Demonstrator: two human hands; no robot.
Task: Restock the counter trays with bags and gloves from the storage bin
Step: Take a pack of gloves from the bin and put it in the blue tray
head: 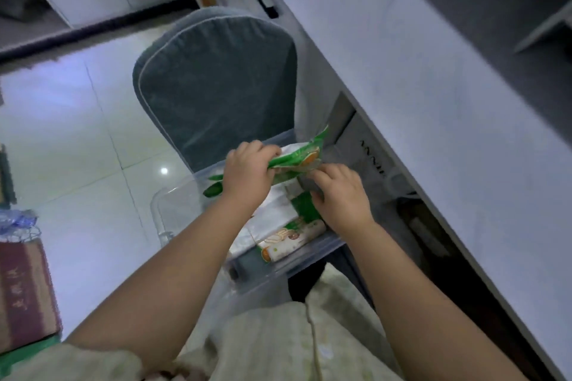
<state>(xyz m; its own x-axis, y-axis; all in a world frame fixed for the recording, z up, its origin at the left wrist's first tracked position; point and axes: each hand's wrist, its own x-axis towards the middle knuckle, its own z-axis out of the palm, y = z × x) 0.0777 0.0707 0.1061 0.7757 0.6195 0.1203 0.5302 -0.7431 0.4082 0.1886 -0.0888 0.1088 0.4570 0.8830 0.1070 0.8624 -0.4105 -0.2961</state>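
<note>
The left hand (247, 170) is closed around a green packet (297, 158) at centre frame, gripping its lower-left end. The packet's long axis runs from lower left to upper right, and its free end points toward the worktop (418, 77), which crosses the right side of the frame. The right hand (337, 192) lies just right of and below the left hand, fingers curled down onto packets in the bin (309, 257); whether it pinches one or only presses on it cannot be told. The bin is clear-walled and sits at lower centre, in front of a grey chair (216, 86). More green-and-white packs (288, 238) lie flat inside it, below both hands.

Judgement: the step in hand is lifting one packet from the bin. The worktop lies up and right of the held packet, so the coming move carries it along its own axis. The left hand has the packet; the right hand is nearer the worktop. No tray is clearly in view.
</note>
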